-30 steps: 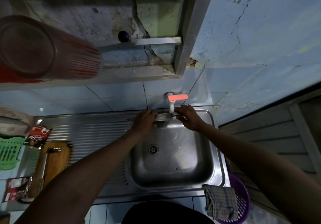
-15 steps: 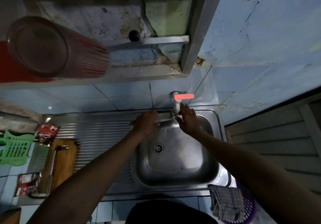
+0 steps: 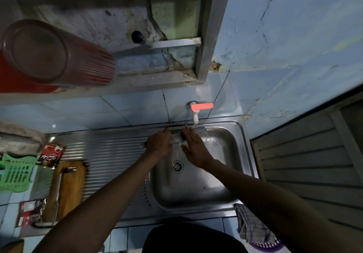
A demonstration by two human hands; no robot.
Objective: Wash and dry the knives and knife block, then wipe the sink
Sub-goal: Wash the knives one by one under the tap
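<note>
**Knife under the tap at the back of the sink**

Room first: we see the sink (image 3: 243,154) basin bounded by its steel rim, with the ribbed draining board (image 3: 110,154) running off to its left and the tiled wall close behind. The tap (image 3: 195,113), with its red handle, sticks out from that wall right above the hands, so there is little space at the back edge. The front half of the basin, around the drain (image 3: 177,166), lies open. On the counter to the left sit a wooden knife block (image 3: 66,190), a green basket (image 3: 15,174) and two sachets (image 3: 52,155). A checked cloth (image 3: 253,227) hangs over the front right corner, above a purple basket (image 3: 267,247) that is cut off at the bottom edge.

Much is hard to read. The frame is dim and slightly blurred. The knife (image 3: 196,130) lies across the back of the basin, and we make out only its pale blade between and beyond the hands; the handle is covered by the left hand. A red cup (image 3: 57,54) on the shelf above looms large and soft.

Our left hand (image 3: 159,144) has its fingers curled round the handle end of the knife, gripping it. Our right hand (image 3: 193,146) is flat, fingers (image 3: 188,133) straight and together, laid against the blade. Water falls from the tap onto the blade and splashes into the basin.
</note>
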